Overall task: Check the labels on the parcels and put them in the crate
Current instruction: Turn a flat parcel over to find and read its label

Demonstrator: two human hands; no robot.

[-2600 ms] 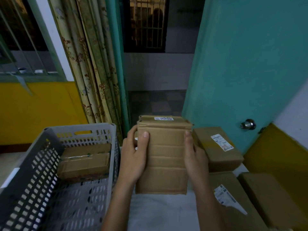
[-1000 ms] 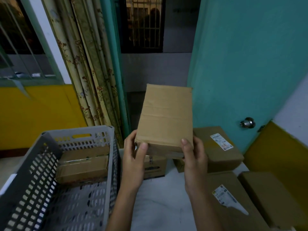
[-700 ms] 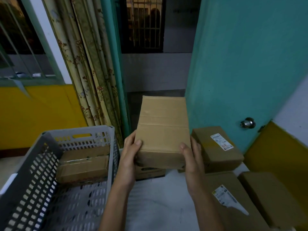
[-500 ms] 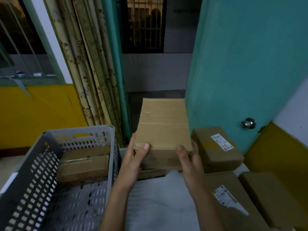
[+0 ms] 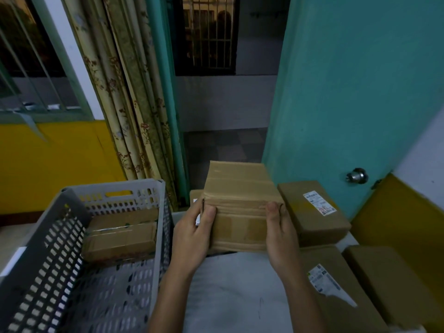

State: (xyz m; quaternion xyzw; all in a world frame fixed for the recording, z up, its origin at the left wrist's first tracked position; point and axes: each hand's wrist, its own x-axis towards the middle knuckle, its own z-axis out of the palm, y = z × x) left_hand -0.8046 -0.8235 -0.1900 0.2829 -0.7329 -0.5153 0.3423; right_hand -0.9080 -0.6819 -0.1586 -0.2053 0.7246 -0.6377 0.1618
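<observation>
I hold a brown cardboard parcel (image 5: 239, 207) in front of me above the white table (image 5: 235, 299). My left hand (image 5: 192, 236) grips its left edge and my right hand (image 5: 281, 236) grips its right edge, thumbs on the near face. No label shows on the faces turned to me. The grey perforated crate (image 5: 43, 267) stands to the left, with one cardboard parcel (image 5: 120, 234) lying in its far end.
Three more parcels lie on the right: a labelled one (image 5: 312, 212) at the back, a labelled one (image 5: 336, 292) in front, a plain one (image 5: 389, 282) beside it. Another box sits behind the held parcel. A teal door (image 5: 348, 92) and curtain (image 5: 125, 92) stand beyond.
The parcel was raised and tilted up, then lowered and turned so that a different face now points at me. Both hands shifted their hold on its sides.
</observation>
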